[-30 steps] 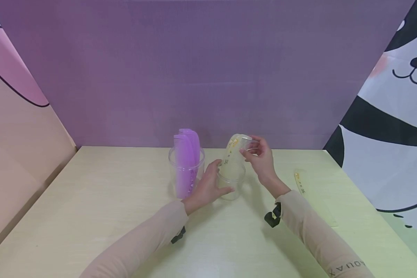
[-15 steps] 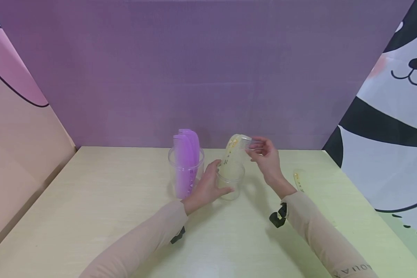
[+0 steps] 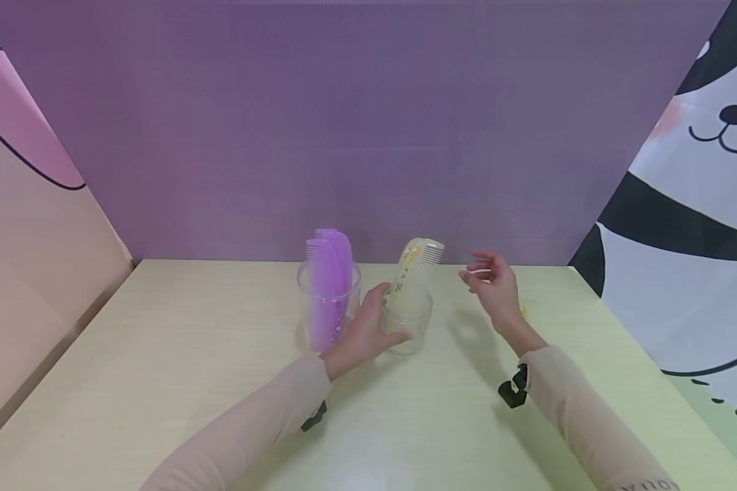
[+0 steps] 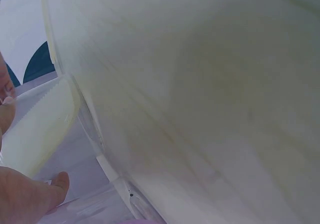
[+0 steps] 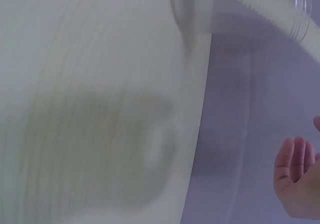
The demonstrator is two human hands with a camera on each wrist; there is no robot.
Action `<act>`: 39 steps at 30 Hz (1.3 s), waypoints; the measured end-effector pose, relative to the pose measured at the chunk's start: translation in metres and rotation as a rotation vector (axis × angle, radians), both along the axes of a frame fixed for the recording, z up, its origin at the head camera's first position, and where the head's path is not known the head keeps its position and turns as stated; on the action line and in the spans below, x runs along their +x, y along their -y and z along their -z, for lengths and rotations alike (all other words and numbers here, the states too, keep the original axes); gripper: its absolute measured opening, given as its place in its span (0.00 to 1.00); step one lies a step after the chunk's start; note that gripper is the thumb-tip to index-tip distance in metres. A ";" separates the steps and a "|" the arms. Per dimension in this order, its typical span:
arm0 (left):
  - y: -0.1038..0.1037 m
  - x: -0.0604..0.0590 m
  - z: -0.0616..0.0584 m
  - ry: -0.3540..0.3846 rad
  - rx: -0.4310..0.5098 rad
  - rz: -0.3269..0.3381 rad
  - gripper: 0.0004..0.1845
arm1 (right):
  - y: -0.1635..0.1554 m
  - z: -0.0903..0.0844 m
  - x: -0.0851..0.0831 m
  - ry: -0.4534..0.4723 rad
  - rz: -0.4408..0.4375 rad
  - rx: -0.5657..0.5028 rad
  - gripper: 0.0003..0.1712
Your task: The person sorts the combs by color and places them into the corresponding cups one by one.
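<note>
In the head view my left hand grips a small clear plastic cup, thumb in front and fingers along its left side. A cream comb with yellow printed flowers leans in that cup, teeth to the right; the left wrist view shows the pale comb through the clear wall. To the right, my right hand is raised over the table with loosely bent fingers, holding nothing. The right wrist view shows this hand apart from the comb.
Just left of the held cup stands a larger clear cup with several purple combs. Behind my right wrist, a yellow-printed comb on the table is mostly hidden. A purple panel closes off the table's back edge.
My right hand has let go of the cream comb and moved right, its arm now covering most of the comb on the table. My left hand keeps its place at the cup.
</note>
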State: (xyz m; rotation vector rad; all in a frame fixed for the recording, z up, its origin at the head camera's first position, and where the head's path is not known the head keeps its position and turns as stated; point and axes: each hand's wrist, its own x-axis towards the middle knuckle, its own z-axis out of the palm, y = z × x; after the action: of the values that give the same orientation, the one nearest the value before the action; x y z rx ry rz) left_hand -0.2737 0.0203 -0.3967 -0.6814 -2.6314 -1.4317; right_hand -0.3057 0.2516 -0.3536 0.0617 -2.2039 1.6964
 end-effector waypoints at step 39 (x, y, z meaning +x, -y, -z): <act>0.000 0.000 -0.001 0.028 0.007 -0.008 0.49 | -0.142 0.033 0.013 0.154 0.017 0.598 0.31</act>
State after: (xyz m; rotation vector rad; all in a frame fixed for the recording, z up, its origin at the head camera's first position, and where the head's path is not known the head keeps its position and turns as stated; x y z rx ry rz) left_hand -0.2734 0.0207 -0.3960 -0.6538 -2.6459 -1.4581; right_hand -0.2926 0.3936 -0.3868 0.0625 -2.7420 1.0058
